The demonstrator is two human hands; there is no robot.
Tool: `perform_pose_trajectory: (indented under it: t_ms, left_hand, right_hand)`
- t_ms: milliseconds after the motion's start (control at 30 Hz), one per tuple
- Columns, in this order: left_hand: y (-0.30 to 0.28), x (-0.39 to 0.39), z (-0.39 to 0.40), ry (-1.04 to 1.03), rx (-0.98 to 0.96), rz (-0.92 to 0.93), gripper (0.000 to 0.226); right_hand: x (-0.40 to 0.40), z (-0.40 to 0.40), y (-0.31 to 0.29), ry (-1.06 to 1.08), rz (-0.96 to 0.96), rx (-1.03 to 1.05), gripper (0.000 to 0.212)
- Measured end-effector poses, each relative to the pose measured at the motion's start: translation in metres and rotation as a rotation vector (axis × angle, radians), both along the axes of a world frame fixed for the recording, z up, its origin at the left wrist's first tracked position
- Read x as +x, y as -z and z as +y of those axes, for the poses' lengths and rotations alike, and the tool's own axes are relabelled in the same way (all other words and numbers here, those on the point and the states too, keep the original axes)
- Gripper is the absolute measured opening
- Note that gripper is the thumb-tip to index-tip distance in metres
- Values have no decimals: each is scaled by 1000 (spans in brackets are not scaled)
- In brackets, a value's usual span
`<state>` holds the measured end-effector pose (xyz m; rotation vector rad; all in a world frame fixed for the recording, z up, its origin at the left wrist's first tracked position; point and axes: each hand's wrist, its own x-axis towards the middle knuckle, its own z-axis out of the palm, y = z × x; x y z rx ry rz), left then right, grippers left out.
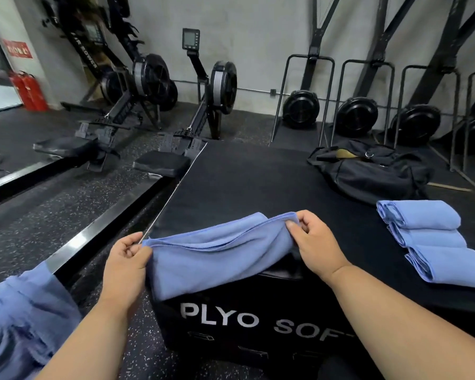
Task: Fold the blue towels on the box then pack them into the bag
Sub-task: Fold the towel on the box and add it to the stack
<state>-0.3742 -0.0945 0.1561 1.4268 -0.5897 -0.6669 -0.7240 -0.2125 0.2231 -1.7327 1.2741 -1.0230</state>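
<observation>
A: Pinching the top edge of a blue towel (pixel 217 259), the left hand (pixel 126 259) and right hand (pixel 313 239) each close thumb and fingers on a corner, probably to keep it taut for the next fold.

B: Where is it?

A: Draped over the near edge of the black plyo box (pixel 258 187), soft and slack, sagging between the grips. Three folded towels (pixel 433 242) lie in a neat overlapping row on the box's right side, likely staged for the bag (pixel 373 174), a limp black duffel at the far corner.

B: More to fold?

A: A crumpled blue pile (pixel 19 316) at lower left.
</observation>
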Motion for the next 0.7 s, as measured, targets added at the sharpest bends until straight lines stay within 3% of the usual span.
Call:
perform_pose_trajectory:
  t_ms: [167,267,300,400,500,600,700]
  left_hand:
    - [15,35,-9,-42,40,176,45]
    - [18,45,-10,-43,80,269,12]
    - [21,46,-13,-34,105,276,23]
    - [17,42,-13,-2,158,267,37]
    - [24,46,-18,22,188,218,16]
    - [31,50,-18,-3,204,164,43]
    - [29,46,-17,-25,216,120,34]
  right_hand:
    - [54,-52,12,34,68,163,18]
    - [79,-78,27,13,163,267,24]
    - [85,-85,32,12,212,270,24]
    - [96,-100,41,9,360,241,24]
    - [100,-107,41,-1,457,232,27]
    - [101,-109,40,2,481,196,25]
    - [103,-108,41,11,503,165,20]
